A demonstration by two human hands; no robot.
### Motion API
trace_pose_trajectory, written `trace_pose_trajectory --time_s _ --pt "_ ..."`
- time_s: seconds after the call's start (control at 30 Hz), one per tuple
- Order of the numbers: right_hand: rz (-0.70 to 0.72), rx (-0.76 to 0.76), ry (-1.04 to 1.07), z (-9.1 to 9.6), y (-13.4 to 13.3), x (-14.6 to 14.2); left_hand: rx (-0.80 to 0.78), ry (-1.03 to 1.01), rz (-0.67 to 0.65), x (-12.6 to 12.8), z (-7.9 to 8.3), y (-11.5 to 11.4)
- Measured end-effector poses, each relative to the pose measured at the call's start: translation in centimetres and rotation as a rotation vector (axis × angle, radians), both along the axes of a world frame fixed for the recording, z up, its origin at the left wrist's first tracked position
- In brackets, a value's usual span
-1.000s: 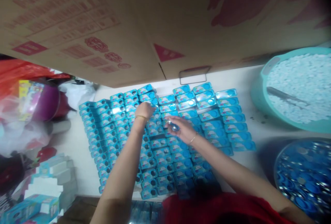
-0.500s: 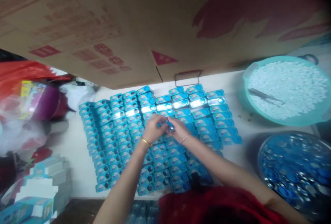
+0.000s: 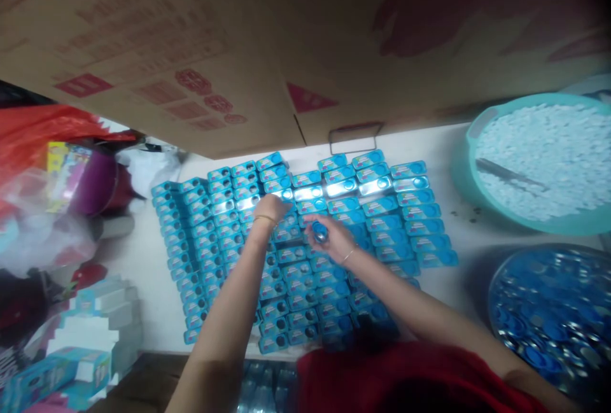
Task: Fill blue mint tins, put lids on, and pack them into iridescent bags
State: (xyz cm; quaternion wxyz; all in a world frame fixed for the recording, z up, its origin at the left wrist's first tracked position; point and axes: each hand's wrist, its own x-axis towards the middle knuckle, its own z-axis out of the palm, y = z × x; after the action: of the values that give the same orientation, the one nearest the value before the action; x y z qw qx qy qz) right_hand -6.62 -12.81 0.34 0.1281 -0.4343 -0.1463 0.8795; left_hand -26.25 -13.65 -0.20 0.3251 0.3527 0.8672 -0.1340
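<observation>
Rows of small blue tins (image 3: 405, 222) cover the middle of a white table (image 3: 143, 273). My left hand (image 3: 271, 208) reaches out over the tins near the back rows, its fingers curled down onto one; what they grip is hidden. My right hand (image 3: 331, 238) hovers just to the right of it, closed on a small round blue piece (image 3: 319, 231). Both wrists wear thin bangles.
A large cardboard box (image 3: 296, 44) hangs over the back of the table. A teal basin of white pellets (image 3: 539, 158) stands at the right, a round tray of blue round pieces (image 3: 554, 311) below it. Boxes and bags (image 3: 71, 336) crowd the left side.
My hands met over the tins half a second ago. Now the left hand has moved back out to the far rows, and the right hand stays with a blue piece in it.
</observation>
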Motion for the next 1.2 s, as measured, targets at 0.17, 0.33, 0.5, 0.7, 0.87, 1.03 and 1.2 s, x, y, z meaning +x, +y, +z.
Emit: trace_pose_trajectory --time_s 0.17,0.33,0.5,0.7,0.87,1.03,1.2 --pt "0.076 -0.033 0.007 0.6 0.1 0.3 -0.093 0.046 0.026 0.0 0.0 0.6" --pt "0.118 0.029 0.057 1.0 -0.2 1.2 0.099 0.069 -0.004 2.0 2.2 -0.7" --pt "0.146 0.085 0.047 0.4 -1.5 2.3 0.704 -0.558 -0.014 7.3 4.3 -5.2" --pt "0.179 0.074 0.018 0.1 -4.5 2.0 0.684 -0.676 0.413 9.0 2.4 -8.9" --pt "0.103 -0.021 0.094 0.5 -4.9 2.5 0.511 -0.095 0.315 5.0 1.0 -6.4" --pt "0.078 -0.066 0.146 0.5 -3.9 3.4 0.038 -0.017 0.084 2.7 0.9 -3.1" --pt "0.126 -0.035 0.101 0.2 -3.5 3.6 -0.113 0.060 0.030 2.2 0.6 -2.3"
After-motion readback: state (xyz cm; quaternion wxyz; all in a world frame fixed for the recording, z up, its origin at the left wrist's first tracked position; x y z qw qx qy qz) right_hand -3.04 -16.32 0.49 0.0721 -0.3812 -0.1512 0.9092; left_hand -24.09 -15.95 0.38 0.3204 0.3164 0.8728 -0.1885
